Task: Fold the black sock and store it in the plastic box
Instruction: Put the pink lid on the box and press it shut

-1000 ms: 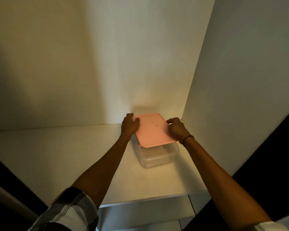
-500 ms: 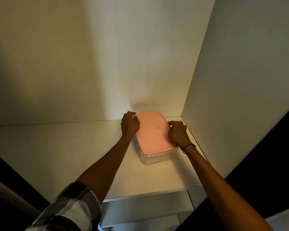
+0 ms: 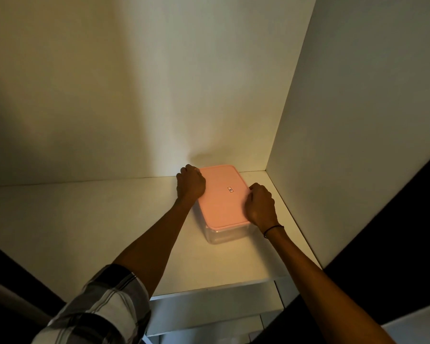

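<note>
A clear plastic box [image 3: 221, 235] with a pink lid [image 3: 221, 197] stands on a white shelf [image 3: 85, 219], close to the back right corner. My left hand [image 3: 190, 182] curls over the lid's far left edge. On the lid's right edge rests my right hand [image 3: 260, 204], fingers bent, a dark band on its wrist. The lid lies flat on the box. No black sock shows; the box's clear wall is too dim to reveal what is inside.
The shelf is enclosed by a white back wall [image 3: 159, 83] and a white right side panel [image 3: 358, 120]. Below the shelf's front edge are white drawer fronts [image 3: 209, 311]. Dark areas flank the cabinet on both sides.
The box was tilted and lifted at the front a second ago; now it sits flat on the shelf, pushed back toward the corner. Both hands stayed on the lid's edges.
</note>
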